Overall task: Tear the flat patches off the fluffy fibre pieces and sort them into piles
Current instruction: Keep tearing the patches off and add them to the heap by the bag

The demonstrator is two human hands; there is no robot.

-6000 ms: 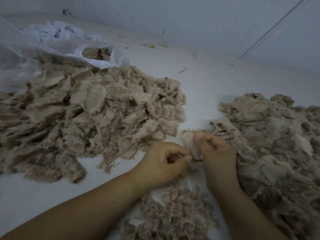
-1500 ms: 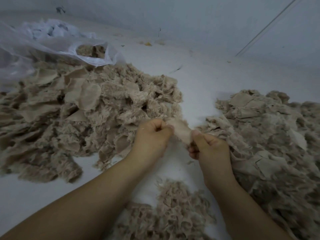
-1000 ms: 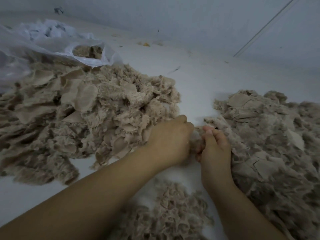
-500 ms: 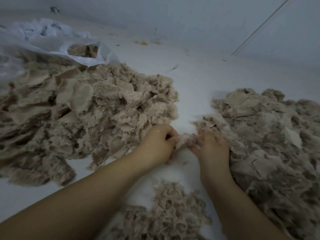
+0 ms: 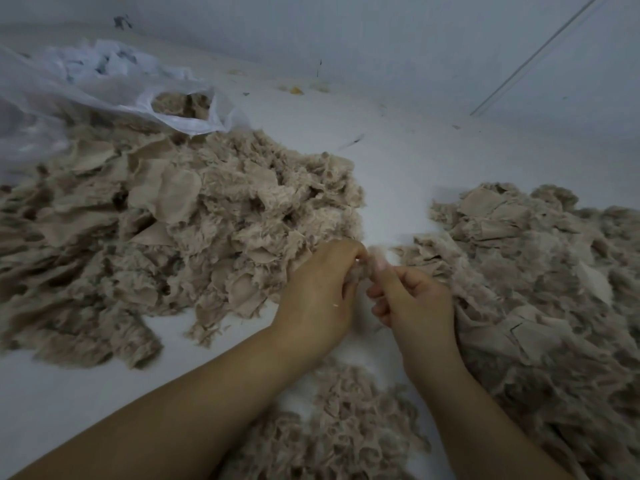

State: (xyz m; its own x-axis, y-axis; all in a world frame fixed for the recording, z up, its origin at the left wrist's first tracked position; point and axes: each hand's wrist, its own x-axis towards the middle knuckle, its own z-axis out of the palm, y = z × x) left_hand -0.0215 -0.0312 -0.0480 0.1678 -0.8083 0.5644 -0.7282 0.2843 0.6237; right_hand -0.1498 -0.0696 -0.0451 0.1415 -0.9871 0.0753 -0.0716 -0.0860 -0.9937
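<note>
Since half a second ago the two hands have drawn closer together and lifted the small tuft a little, off the edge of the right-hand heap. Nearest the viewer, below the wrists, lies a small pile of frilly fibre scraps (image 5: 332,427) on the white counter (image 5: 62,393). Above it the left hand (image 5: 317,294) and the right hand (image 5: 414,299) meet, each grip clamped on the same fluffy tuft (image 5: 365,263): the left hand's curled fingers pinch its left end, and the right hand's thumb and forefinger pinch its right end. Just right of the right hand, touching its outer side, spreads a big heap of mixed fluff and flat patches (image 5: 540,271). Left of the left hand, close against its knuckles, sits the larger heap of fluffy pieces (image 5: 173,230). Beyond that heap, farther from the hands, a clear plastic bag (image 5: 114,88) lies open with more fibre inside its mouth. Farthest off is the pale wall (image 5: 381,29).
</note>
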